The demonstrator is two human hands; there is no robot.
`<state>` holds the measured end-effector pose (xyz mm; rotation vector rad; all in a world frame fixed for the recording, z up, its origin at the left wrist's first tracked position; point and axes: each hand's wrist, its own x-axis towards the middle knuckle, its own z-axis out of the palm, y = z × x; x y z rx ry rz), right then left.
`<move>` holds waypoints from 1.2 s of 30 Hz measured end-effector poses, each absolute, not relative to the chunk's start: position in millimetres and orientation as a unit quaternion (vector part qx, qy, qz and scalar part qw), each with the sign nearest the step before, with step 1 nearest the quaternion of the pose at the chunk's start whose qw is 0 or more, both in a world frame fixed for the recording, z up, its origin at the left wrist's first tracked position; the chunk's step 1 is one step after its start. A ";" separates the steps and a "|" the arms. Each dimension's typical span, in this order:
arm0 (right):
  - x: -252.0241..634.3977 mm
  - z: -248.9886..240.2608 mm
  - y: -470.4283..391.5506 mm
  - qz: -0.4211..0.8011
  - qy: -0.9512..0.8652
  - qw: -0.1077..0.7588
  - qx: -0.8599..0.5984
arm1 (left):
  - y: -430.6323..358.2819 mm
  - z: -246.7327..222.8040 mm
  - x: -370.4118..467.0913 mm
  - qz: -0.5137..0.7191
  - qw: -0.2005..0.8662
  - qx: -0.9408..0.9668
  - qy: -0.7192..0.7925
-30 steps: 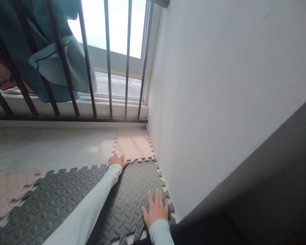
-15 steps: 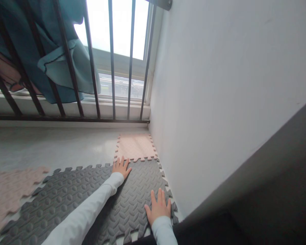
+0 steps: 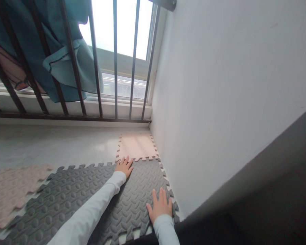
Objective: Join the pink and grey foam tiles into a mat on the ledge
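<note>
My left hand (image 3: pixel 124 166) rests with its fingers spread at the far edge of a dark grey foam mat tile (image 3: pixel 142 180), right by the seam with a pink foam mat tile (image 3: pixel 137 145). Flat on the near right part of the same grey tile lies my right hand (image 3: pixel 160 205), fingers apart, close to the toothed right edge. Neither hand holds anything. Beside it on the left is another grey tile (image 3: pixel 66 190) with a round-bump pattern, partly covered by my left sleeve. The pink tile lies in the corner, its toothed edge against the grey one.
A white wall (image 3: pixel 219 85) rises along the right side of the mats. Dark metal railing bars (image 3: pixel 115 68) stand before the window, with blue-green cloth (image 3: pixel 66 64) hanging behind them. Another pink tile (image 3: pixel 12 190) lies at the left on the grey floor (image 3: pixel 66 143).
The whole view has shifted slightly, so everything appears a little further right. Both hands stay spread on the grey tile in nearly the same places.
</note>
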<state>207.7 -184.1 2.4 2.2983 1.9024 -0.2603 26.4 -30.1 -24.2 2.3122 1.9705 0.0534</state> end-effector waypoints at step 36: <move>207.5 12.9 -184.9 -0.148 0.628 0.043 0.763 | -18.0 -7.7 137.4 0.025 0.134 0.788 0.600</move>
